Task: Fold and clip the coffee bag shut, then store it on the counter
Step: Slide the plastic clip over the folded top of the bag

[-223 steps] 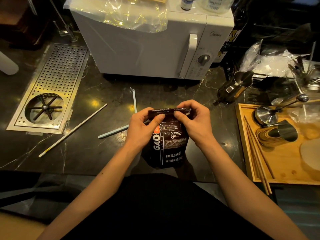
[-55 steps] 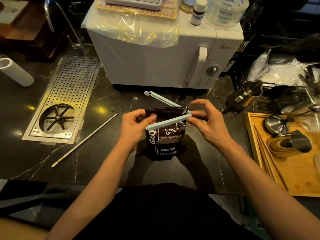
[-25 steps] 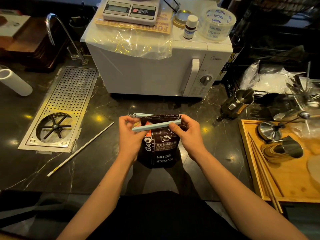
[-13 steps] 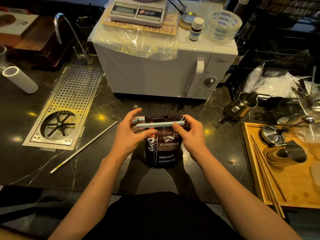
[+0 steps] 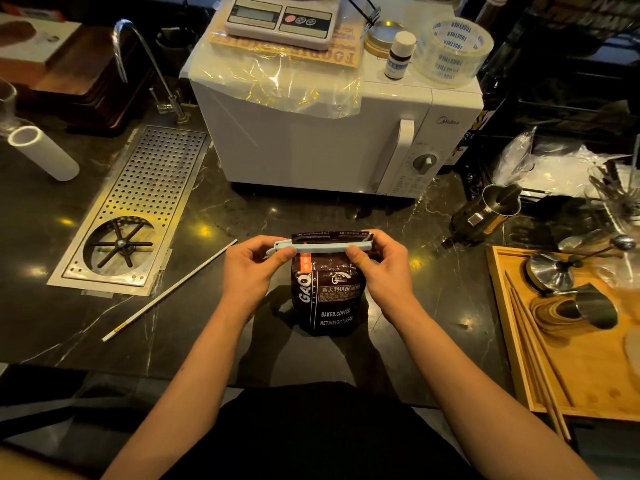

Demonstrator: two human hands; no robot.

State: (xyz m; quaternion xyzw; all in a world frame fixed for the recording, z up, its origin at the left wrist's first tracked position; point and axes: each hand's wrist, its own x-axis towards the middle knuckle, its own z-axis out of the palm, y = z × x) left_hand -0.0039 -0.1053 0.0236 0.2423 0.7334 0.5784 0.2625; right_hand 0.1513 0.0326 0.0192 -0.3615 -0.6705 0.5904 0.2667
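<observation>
A dark brown coffee bag (image 5: 327,299) stands upright on the black marble counter (image 5: 415,299), in front of me. A pale blue bar clip (image 5: 320,247) lies flat across its folded top, both arms together. My left hand (image 5: 252,271) pinches the clip's left end, thumb in front. My right hand (image 5: 381,268) pinches the right end the same way. A strip of the bag's top edge shows above the clip.
A white microwave (image 5: 311,140) stands behind the bag, with a scale (image 5: 280,19) and tape roll (image 5: 450,50) on top. A perforated metal drain tray (image 5: 138,209) lies left, a thin white stick (image 5: 169,292) beside it. A wooden tray (image 5: 571,368) with metal tools sits right, a dark metal pitcher (image 5: 485,216) behind it.
The clip's two arms, spread open around the bag top two seconds ago, have come together over the fold. Both hands shifted to pinch its ends; the bag stays in place.
</observation>
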